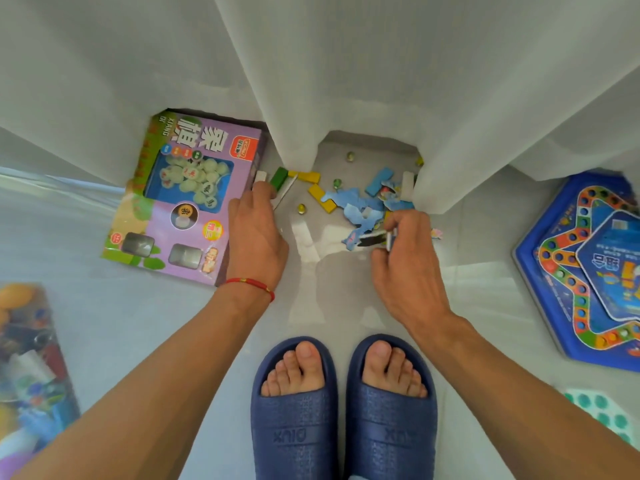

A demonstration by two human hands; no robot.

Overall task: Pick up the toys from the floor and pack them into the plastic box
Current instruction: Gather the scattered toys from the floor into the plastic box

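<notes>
Two feet in dark blue slides (343, 410) stand on the pale tiled floor (156, 323), nearest the camera. At the near left edge, a clear plastic box (31, 368) with blurred mixed toys inside; at the near right edge, a white sheet with teal dots (604, 414). Both bare forearms reach forward over the floor. Left hand (256, 233), red string bracelet (251, 285) on wrist, fingers curled down toward a white block (260, 176) and a green block (279, 177) — grip looks closed around something small but what exactly it holds, cannot tell. Right hand (408, 258) grip pinched on a few flat pieces, dark and white cards or puzzle bits (377, 239), held just above the floor. Just beyond the hands, scattered toys: blue puzzle pieces (356, 206), yellow blocks (317, 192), light blue block (379, 181), white block (408, 183), several marbles (302, 208). Left of the left hand, touching its side, a purple xiangqi game box (194, 199) lies flat. Far right, a blue hexagonal board game (585, 271) on the floor. Farthest, white sheer curtains (346, 81) hang down to the floor, hems resting over some of the blocks.
</notes>
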